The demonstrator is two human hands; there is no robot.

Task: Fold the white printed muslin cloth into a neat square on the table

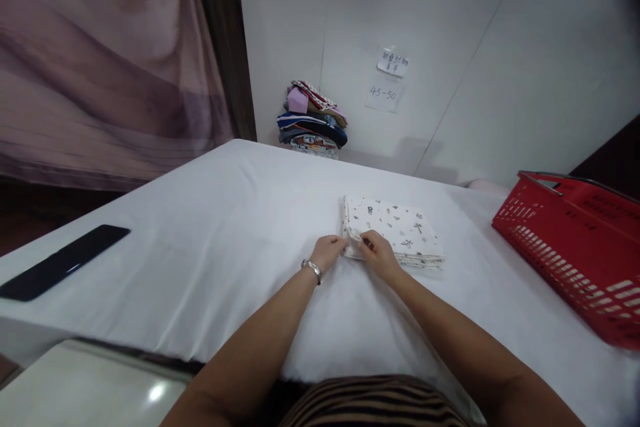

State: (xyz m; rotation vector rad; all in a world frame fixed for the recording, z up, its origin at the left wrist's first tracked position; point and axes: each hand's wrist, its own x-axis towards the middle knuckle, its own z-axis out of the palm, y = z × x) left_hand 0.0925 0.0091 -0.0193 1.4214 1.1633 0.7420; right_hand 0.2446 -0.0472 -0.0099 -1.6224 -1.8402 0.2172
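A folded white cloth [393, 223] with small dark printed figures, palm trees among them, lies flat in several layers on the white-covered table [220, 227]. At its near left corner, my left hand [330, 251] is closed, its fingertips pinching the edge; a silver bracelet circles that wrist. My right hand [379, 255] is beside it, thumb and fingers pinching the cloth's top layers at the same corner, which is slightly lifted. The fingertips of both hands are partly hidden by the fabric.
A red plastic basket [575, 240] with a metal handle stands at the right. Folded fabrics [313, 121] are stacked by the wall behind the table. A dark flat object [65, 262] lies at the left. Paper notes [385, 92] are on the wall, and a pinkish curtain [100, 60] hangs at left.
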